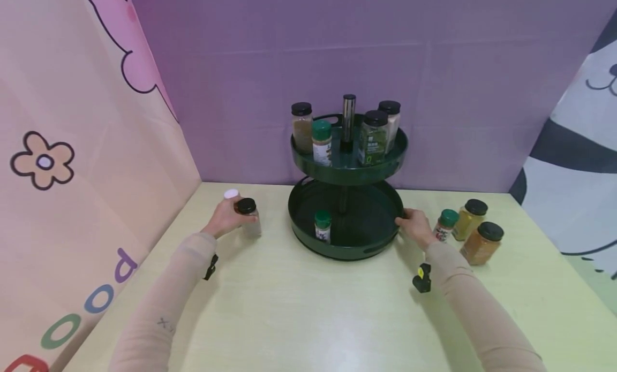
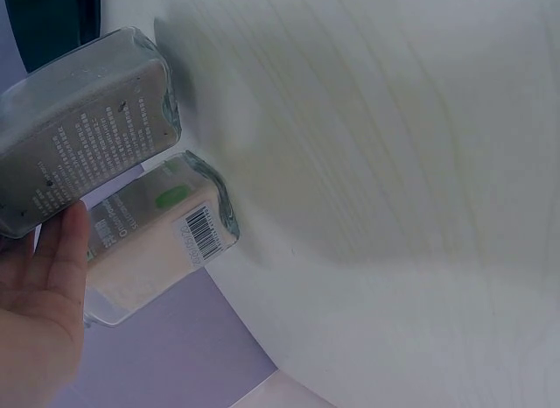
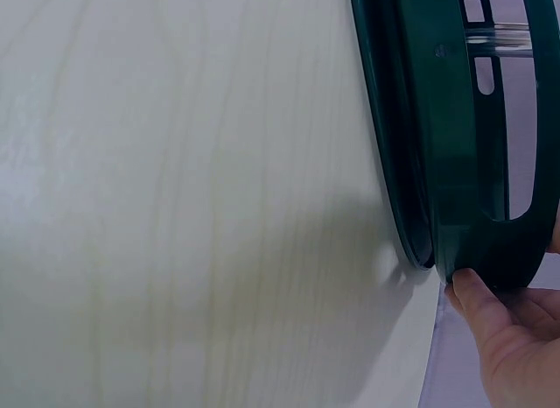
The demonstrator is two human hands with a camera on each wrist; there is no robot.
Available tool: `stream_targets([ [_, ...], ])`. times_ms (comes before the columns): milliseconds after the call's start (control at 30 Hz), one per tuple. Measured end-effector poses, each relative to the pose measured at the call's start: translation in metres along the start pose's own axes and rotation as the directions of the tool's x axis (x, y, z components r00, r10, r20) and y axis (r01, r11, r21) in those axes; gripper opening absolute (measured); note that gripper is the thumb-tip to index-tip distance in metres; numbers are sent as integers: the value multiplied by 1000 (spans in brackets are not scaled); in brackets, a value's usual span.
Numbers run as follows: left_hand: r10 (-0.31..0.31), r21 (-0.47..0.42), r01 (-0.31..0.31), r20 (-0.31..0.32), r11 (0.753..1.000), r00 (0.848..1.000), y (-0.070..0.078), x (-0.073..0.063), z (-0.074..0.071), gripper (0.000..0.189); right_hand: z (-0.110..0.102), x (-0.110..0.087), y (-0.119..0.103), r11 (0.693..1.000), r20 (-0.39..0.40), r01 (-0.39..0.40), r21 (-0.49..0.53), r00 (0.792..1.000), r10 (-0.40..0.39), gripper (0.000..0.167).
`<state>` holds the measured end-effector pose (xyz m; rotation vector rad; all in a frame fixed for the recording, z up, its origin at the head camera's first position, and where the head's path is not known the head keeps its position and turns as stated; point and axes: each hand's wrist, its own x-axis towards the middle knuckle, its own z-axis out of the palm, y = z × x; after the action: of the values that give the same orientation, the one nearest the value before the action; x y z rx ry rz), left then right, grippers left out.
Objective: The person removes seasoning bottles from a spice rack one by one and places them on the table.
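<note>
My left hand (image 1: 227, 218) grips a clear spice jar (image 1: 252, 226) with a black lid, filled with grey powder; lines of white print cover its side (image 2: 96, 132). Close beside it stands a second jar (image 2: 162, 237) of pale contents with a barcode, its white lid (image 1: 231, 193) showing behind the hand. My right hand (image 1: 415, 226) pinches the rim of the lower tray (image 1: 308, 244) of a dark green two-tier spice rack; thumb and fingers meet the tray wall (image 3: 490, 268) in the right wrist view. One small green-lidded jar (image 1: 323, 227) is in that lower tray.
Several jars stand on the upper tray (image 1: 347, 175), around its metal post (image 1: 349, 120). Right of the rack are a green-lidded jar (image 1: 445, 223), a yellow jar (image 1: 468, 222) and an orange-brown jar (image 1: 482, 244). A purple backdrop (image 1: 241, 93) rises behind the table (image 1: 308, 313).
</note>
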<state>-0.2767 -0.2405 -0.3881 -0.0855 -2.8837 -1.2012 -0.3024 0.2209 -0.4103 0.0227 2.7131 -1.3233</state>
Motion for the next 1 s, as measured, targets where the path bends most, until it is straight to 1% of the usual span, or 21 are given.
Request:
stream_targets([
  [300, 10, -10, -10, -3, 1000, 1000, 0, -2, 0, 54, -1, -1, -1, 1000, 3, 9, -1, 1000, -9, 49],
  [533, 6, -15, -6, 1, 1000, 1000, -1, -3, 0, 50, 0, -2, -1, 1000, -1, -2, -2, 1000, 2, 49],
  [800, 7, -14, -7, -1, 1000, 1000, -4, -3, 1, 53, 1, -1, -2, 1000, 14, -21, 5, 1000, 21, 50],
  [1000, 6, 6, -6, -1, 1000, 1000, -5, -3, 0, 57, 0, -2, -2, 1000, 13, -23, 4, 1000, 23, 49],
])
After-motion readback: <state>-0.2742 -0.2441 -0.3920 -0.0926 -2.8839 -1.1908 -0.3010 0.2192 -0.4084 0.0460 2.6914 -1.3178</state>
